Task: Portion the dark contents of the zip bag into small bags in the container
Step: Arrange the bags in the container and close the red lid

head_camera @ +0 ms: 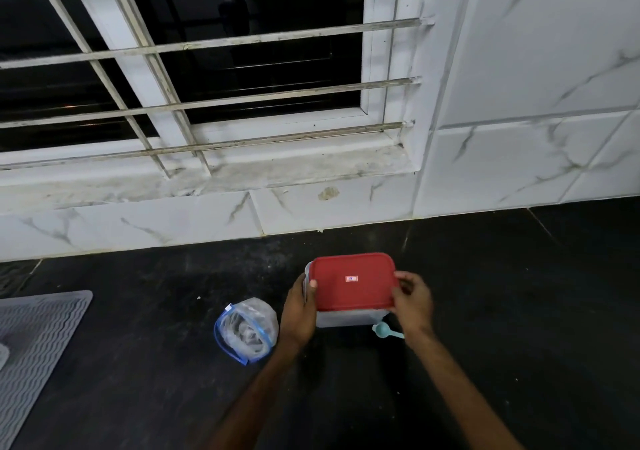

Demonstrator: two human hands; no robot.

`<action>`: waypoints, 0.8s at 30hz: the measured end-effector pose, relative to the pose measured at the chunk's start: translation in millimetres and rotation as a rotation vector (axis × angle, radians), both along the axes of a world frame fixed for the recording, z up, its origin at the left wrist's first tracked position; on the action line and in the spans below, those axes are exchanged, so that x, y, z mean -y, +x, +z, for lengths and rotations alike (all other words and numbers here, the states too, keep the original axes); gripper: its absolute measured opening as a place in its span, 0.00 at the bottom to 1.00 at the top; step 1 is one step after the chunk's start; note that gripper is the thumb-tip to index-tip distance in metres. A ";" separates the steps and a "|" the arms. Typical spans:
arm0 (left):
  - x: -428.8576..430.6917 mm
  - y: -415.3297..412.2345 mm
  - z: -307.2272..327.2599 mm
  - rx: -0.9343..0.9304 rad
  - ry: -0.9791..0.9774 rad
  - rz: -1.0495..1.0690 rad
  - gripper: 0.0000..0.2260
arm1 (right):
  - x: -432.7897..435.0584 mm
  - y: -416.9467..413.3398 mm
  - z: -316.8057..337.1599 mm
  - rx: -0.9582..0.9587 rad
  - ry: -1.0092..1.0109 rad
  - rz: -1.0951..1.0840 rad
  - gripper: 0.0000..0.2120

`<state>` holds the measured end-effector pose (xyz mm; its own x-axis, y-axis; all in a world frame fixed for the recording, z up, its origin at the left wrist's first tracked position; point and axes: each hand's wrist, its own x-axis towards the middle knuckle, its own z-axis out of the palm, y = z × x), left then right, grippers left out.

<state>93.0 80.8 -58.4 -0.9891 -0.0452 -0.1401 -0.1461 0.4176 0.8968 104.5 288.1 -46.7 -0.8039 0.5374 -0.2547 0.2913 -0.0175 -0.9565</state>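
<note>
A clear plastic container (pixel 349 318) with a red lid (pixel 351 281) sits on the dark counter (pixel 502 311). My left hand (pixel 299 311) grips its left side, thumb on the lid's edge. My right hand (pixel 412 299) holds the lid's right edge with the fingertips. To the left lies a clear zip bag (pixel 247 328) with a blue zip strip, crumpled, with clear plastic showing inside; no dark contents can be made out in it. A small light-blue scoop (pixel 384 330) lies just below the container's right corner, partly behind my right wrist.
A grey ribbed mat (pixel 34 345) covers the counter at the far left. White marble-look tiles (pixel 519 158) form the wall behind, with a barred window (pixel 207 68) and its ledge above the counter.
</note>
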 end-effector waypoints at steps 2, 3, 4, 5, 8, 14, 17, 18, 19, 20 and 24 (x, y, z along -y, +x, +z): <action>-0.8 0.8 4.7 0.039 -0.021 -0.014 0.29 | 7.3 9.1 1.7 -0.010 0.256 0.060 0.14; -2.1 0.6 8.3 0.051 -0.038 -0.030 0.27 | 8.4 11.6 3.4 -0.012 0.381 0.109 0.14; -1.9 1.0 10.1 0.062 -0.068 -0.044 0.27 | 9.4 13.0 5.1 0.000 0.528 0.167 0.14; -2.2 -0.1 11.3 0.066 -0.103 -0.051 0.27 | 9.1 13.4 6.4 0.028 0.676 0.216 0.15; 1.0 -0.7 8.6 0.054 -0.200 -0.062 0.27 | 7.5 11.9 0.7 0.089 0.990 0.294 0.18; 3.2 -0.4 5.0 0.078 -0.208 -0.055 0.29 | 21.2 12.9 -20.6 0.081 0.605 0.464 0.28; 3.5 -4.6 3.8 0.073 -0.224 -0.031 0.27 | 27.7 13.0 -21.2 0.090 0.621 0.461 0.32; 4.1 -6.3 4.4 0.067 -0.242 -0.028 0.26 | 28.2 13.0 -21.1 0.106 0.648 0.472 0.32; 3.9 -8.6 5.2 0.059 -0.260 -0.032 0.26 | 27.2 12.4 -20.4 0.138 0.696 0.489 0.32; 4.3 -10.9 6.0 0.057 -0.280 -0.041 0.25 | 25.9 11.1 -18.5 0.178 0.774 0.505 0.33; 4.2 -19.7 6.9 0.065 -0.369 -0.076 0.22 | 18.4 0.1 -5.2 0.286 1.004 0.595 0.33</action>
